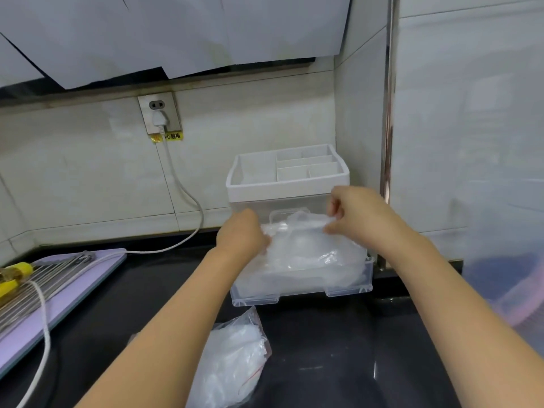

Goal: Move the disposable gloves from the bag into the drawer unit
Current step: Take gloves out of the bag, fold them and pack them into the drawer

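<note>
A white drawer unit [287, 187] with a divided top tray stands against the back wall in the corner. Its clear lower drawer [350, 290] is pulled out toward me. A bundle of clear disposable gloves [306, 248] sits above and in that drawer. My left hand [241, 234] grips the bundle's left edge. My right hand [353, 213] pinches its upper right edge between thumb and fingers. The clear zip bag [235, 360], with more gloves inside, lies on the black counter in front of the drawer, between my forearms.
A lilac board [85, 293] with a metal rack [32, 287] and a yellow tool [14, 278] lies at the left. A white cable [188, 198] runs from the wall socket [159, 113] across the counter. A translucent plastic sheet [500, 231] hangs at the right.
</note>
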